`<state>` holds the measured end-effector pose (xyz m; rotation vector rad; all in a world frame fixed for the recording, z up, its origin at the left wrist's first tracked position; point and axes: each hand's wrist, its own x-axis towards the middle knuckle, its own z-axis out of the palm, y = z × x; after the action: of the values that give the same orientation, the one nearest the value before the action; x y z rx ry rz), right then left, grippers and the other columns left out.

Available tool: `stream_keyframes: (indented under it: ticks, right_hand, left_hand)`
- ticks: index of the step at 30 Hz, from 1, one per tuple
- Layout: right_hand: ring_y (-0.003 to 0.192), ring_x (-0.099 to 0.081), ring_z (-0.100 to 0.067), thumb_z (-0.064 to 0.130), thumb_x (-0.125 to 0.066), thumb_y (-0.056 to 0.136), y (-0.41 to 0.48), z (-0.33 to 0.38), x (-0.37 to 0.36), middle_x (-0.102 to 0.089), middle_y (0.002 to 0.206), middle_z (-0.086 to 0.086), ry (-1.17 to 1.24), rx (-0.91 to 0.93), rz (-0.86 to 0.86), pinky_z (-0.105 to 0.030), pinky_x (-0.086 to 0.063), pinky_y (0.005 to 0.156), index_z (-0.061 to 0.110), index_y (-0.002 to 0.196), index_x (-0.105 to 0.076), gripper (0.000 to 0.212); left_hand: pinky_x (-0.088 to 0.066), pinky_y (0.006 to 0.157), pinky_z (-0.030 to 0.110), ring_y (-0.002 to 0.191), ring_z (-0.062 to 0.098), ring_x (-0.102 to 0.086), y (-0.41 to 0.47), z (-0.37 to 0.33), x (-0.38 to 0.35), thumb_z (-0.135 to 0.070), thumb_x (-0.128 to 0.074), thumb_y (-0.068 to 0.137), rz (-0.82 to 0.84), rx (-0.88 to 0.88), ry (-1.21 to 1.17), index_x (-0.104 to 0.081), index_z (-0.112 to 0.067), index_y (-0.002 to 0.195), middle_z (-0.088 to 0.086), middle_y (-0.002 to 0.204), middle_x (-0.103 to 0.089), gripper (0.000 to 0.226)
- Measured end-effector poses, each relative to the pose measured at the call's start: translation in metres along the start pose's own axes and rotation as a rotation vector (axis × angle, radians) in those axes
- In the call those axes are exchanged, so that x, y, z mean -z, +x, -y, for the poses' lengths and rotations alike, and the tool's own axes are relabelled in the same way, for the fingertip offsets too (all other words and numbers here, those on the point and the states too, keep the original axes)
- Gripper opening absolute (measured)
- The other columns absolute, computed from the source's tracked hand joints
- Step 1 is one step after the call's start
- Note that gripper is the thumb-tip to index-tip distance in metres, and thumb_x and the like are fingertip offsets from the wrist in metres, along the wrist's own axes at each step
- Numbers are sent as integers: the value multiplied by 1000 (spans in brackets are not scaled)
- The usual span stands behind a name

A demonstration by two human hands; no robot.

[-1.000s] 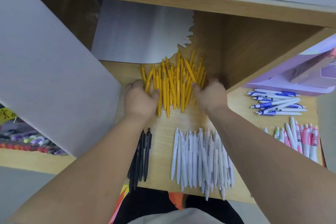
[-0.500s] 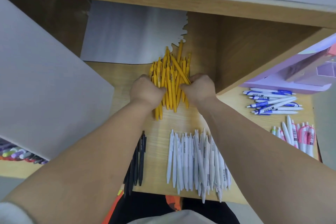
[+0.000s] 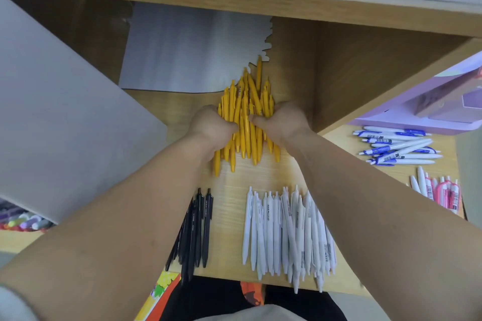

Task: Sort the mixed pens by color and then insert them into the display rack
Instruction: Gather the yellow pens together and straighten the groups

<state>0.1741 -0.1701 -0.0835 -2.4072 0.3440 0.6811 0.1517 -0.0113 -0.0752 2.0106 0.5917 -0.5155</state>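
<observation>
L hand [image 3: 208, 125] and R hand [image 3: 284, 122] clamp the yellow pens [image 3: 247, 101] from both sides. Fingers are curled round the bundle, thumbs nearly meeting on top. The bundle lies mid-tabletop [image 3: 229, 180], tips toward the person. Near edge: black pens [image 3: 198, 227] at left, white pens [image 3: 284, 229] beside them. Far right: blue-and-white pens [image 3: 396, 146], w/ pink pens [image 3: 440, 187] nearer the person.

Bright, even light, soft shadows, wide-angle bending at edges, slight softness.
</observation>
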Motion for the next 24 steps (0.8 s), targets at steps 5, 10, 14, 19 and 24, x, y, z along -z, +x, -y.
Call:
stream_keyframes:
  ticks: [5, 10, 14, 19, 24]
  right_hand:
    - [71, -72, -27, 47, -62, 89, -5, -8, -4, -72, 74, -9, 155, 10, 52, -46, -60, 75, 12, 87, -63, 34]
    - [71, -72, -30, 35, -60, 93, -12, -16, -7, -71, 78, -13, 250, 15, 56, -50, -60, 76, 10, 91, -62, 26]
    - [74, -72, -26, 39, -62, 94, -16, -16, -7, -72, 80, -10, 223, 38, 63, -45, -59, 79, 11, 91, -63, 28]
    - [80, -70, -23, 46, -69, 88, -18, -14, -7, -70, 82, -4, 130, 38, 49, -33, -57, 72, 20, 82, -59, 29]
    - [77, -73, -24, 38, -73, 86, -20, -11, -4, -73, 84, -7, 294, 0, 95, -41, -61, 79, 18, 81, -63, 23]
  left_hand:
    - [-58, 66, 34, 75, 24, -68, -5, 6, -2, -8, -63, 85, 8, 9, -81, -66, -11, 89, 6, 83, -70, 5]
    - [-59, 64, 43, 68, 25, -66, -7, 10, -3, -6, -59, 87, 25, 59, -176, -65, -3, 101, 12, 77, -68, 15]
    - [-62, 71, 46, 74, 24, -70, -8, 11, -9, -13, -70, 87, -14, 42, -187, -67, -11, 99, 8, 86, -72, 13]
    - [-62, 71, 43, 77, 22, -72, -9, 7, -16, -19, -86, 73, -95, 58, -159, -68, -18, 85, 3, 86, -74, 22]
    - [-61, 68, 33, 76, 15, -71, -11, 1, -18, -28, -94, 63, -104, 72, -177, -66, -22, 77, -2, 83, -73, 32]
